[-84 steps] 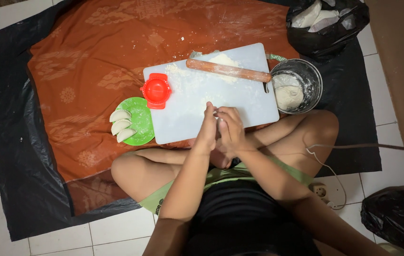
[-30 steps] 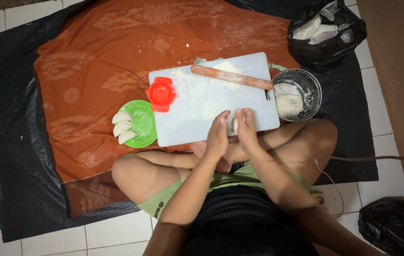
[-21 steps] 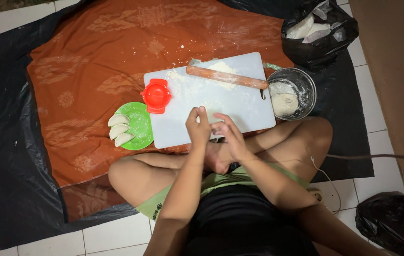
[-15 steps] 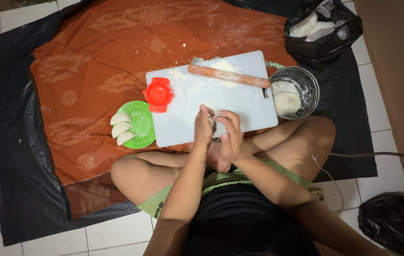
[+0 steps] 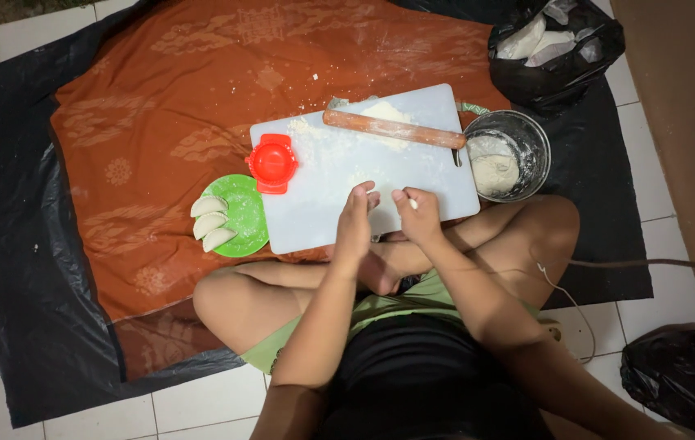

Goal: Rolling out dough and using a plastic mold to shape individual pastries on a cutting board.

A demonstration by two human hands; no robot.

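Both hands are held over the near edge of the white board (image 5: 364, 175). The left hand (image 5: 355, 224) is loosely curled, fingers bent downward, fingertips on or just above the board; nothing is seen grasped in it. The right hand (image 5: 418, 216) is pinched on a small white piece of dough (image 5: 412, 204), held between thumb and fingertips. A rolling pin (image 5: 394, 129) lies across the far edge of the board, beyond both hands. A red press (image 5: 272, 163) sits to the left of the left hand, with a green plate (image 5: 245, 213) of three folded dumplings (image 5: 210, 222) beside it. A metal bowl (image 5: 527, 138) of dough stands right of the right hand. A black bag (image 5: 555, 61) holding white packets lies beyond it.
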